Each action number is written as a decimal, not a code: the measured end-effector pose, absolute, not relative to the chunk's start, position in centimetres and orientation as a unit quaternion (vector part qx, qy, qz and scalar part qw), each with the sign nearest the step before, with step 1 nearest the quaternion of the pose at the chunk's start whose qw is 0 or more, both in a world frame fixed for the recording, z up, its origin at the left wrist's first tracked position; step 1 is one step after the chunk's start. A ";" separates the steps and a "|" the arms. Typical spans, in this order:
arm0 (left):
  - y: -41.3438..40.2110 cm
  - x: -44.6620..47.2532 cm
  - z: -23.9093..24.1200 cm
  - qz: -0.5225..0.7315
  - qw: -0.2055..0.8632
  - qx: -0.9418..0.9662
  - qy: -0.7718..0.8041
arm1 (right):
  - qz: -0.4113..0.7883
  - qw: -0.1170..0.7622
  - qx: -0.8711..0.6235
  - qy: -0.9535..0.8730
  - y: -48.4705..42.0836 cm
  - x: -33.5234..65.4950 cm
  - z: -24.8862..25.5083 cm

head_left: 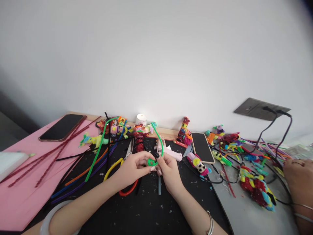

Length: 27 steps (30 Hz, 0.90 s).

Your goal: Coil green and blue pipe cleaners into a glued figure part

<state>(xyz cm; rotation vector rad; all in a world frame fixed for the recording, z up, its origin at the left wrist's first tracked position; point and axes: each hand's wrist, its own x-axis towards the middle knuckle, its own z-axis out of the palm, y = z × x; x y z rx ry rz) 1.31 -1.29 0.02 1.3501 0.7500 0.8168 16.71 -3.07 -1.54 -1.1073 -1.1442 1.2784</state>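
Between my two hands is a green pipe cleaner (152,162), bent into a small coil at its lower end. Its free end rises past my fingers and leans up to the left. My left hand (137,166) pinches the coil from the left. The fingers of my right hand (168,169) close on the same pipe cleaner from the right, where the straight part leaves the coil. Behind my hands lie a pale pink glue gun (172,153) and scissors (129,149). Red and yellow bent pipe cleaners lie under my left wrist.
Loose pipe cleaners (95,163) cross the black mat (146,215) and the pink sheet (22,205) at left. Phones (62,128) (202,147), a paper cup (141,119) and several pipe-cleaner figures (199,164) line the wall. Cables hang from a wall socket (259,109); another person's hand (298,176) is at far right.
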 end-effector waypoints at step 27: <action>-1.2 0.8 0.0 0.311 0.739 0.529 0.278 | 0.515 0.537 -0.482 -0.464 -3.2 16.9 -1.3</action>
